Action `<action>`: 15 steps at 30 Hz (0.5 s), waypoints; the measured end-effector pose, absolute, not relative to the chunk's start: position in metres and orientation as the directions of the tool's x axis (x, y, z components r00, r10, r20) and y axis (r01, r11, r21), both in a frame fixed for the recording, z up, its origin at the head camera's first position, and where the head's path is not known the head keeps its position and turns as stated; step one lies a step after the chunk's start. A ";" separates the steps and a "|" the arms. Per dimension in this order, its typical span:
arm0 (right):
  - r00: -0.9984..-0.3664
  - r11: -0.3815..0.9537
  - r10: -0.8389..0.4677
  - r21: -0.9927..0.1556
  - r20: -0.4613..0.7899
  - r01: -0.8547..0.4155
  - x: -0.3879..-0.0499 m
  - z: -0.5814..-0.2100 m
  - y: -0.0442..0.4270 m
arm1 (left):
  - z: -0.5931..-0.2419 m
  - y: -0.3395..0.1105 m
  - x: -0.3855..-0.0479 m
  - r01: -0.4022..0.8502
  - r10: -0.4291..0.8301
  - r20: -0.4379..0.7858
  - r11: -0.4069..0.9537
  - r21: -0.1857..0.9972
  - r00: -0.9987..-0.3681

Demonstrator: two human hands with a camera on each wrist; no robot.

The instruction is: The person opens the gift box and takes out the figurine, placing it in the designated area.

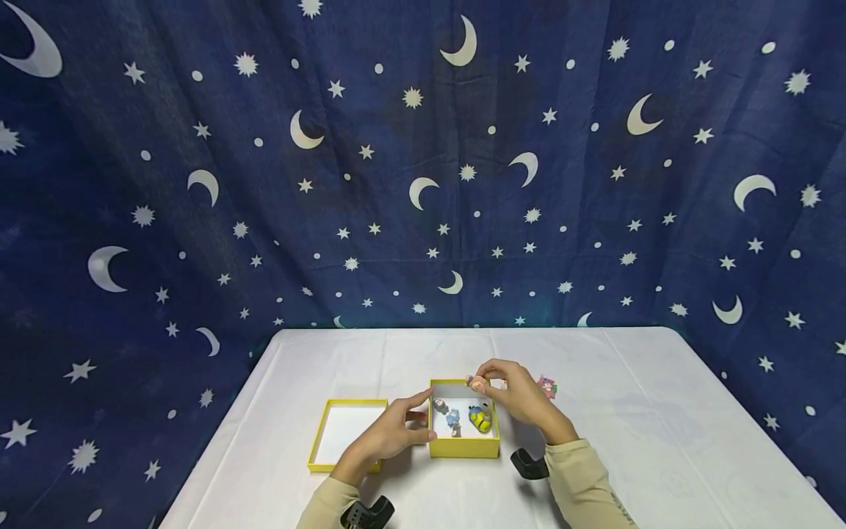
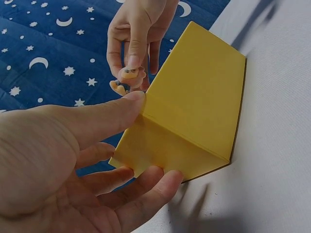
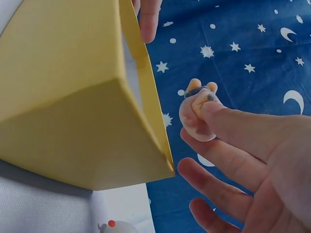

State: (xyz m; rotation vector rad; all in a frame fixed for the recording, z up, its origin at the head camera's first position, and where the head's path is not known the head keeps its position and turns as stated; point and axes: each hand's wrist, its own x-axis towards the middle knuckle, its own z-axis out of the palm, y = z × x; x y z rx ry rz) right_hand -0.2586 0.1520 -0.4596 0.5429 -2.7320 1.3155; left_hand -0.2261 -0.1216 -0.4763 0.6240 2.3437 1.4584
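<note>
The left hand (image 1: 390,433) spreads along the left side of a yellow box (image 1: 465,448), its thumb and fingertips touching the cardboard near the corners. A small pale-pink and orange figurine (image 3: 197,114) is pinched between the thumb and index finger of the right hand (image 1: 518,393), above the box's far right corner. The right hand's other fingers are spread apart below it in the right wrist view. Inside the box, against its white floor, lie a yellow-and-blue figurine (image 1: 480,418), a blue figurine (image 1: 452,418) and a greyish-brown one (image 1: 440,405).
Left of the box lies its yellow-rimmed lid (image 1: 346,430), white inside up. A pink figurine (image 1: 547,386) sits behind the right wrist. Part of a white rounded figurine (image 3: 119,227) shows in the right wrist view. A white cloth covers the table (image 1: 661,441).
</note>
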 end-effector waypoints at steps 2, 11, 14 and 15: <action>-0.937 0.573 -0.279 -0.746 0.212 -0.339 -0.259 -0.460 0.152 | -0.476 -0.121 -0.226 0.193 0.508 -0.039 0.396 0.898 -0.860; -0.935 0.546 -0.230 -0.760 0.269 -0.353 -0.261 -0.460 0.156 | -0.477 -0.121 -0.226 0.196 0.501 -0.043 0.414 0.889 -0.864; -0.926 0.523 -0.235 -0.765 0.295 -0.376 -0.262 -0.460 0.158 | -0.477 -0.121 -0.226 0.197 0.502 -0.041 0.412 0.890 -0.864; -0.924 0.516 -0.234 -0.767 0.301 -0.381 -0.262 -0.460 0.159 | -0.477 -0.121 -0.226 0.200 0.503 -0.038 0.411 0.889 -0.864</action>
